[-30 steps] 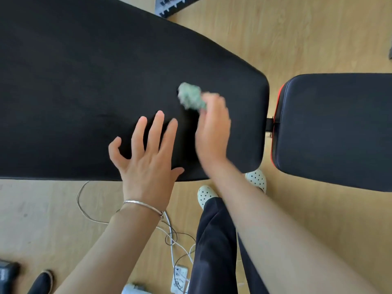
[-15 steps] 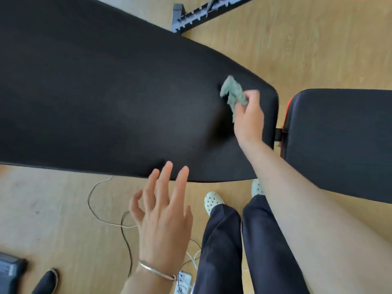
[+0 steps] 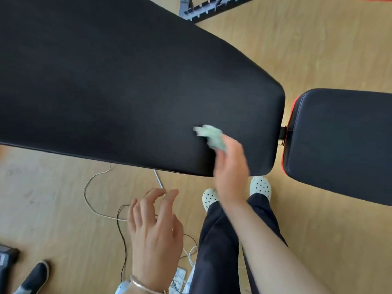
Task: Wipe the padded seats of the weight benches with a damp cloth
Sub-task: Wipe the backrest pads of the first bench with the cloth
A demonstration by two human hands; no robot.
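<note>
A long black padded bench back [image 3: 127,92] fills the upper left of the head view. To its right lies a separate black seat pad [image 3: 343,145] with a red edge. My right hand [image 3: 231,168] holds a crumpled pale green cloth [image 3: 210,135] against the pad near its right end and front edge; the hand is motion-blurred. My left hand [image 3: 154,232] hangs over the floor below the bench, fingers loosely spread, holding nothing. A thin bracelet circles its wrist.
Wooden floor lies all around. Loose white and black cables [image 3: 99,209] and a power strip [image 3: 180,279] lie at my feet, which wear white perforated clogs [image 3: 259,185]. A grey metal frame [image 3: 203,9] shows at the top. Another person's dark shoe [image 3: 36,279] is at bottom left.
My right hand swept the cloth from the pad's far right corner back toward the front edge. My left hand came off the pad and dropped lower over the floor.
</note>
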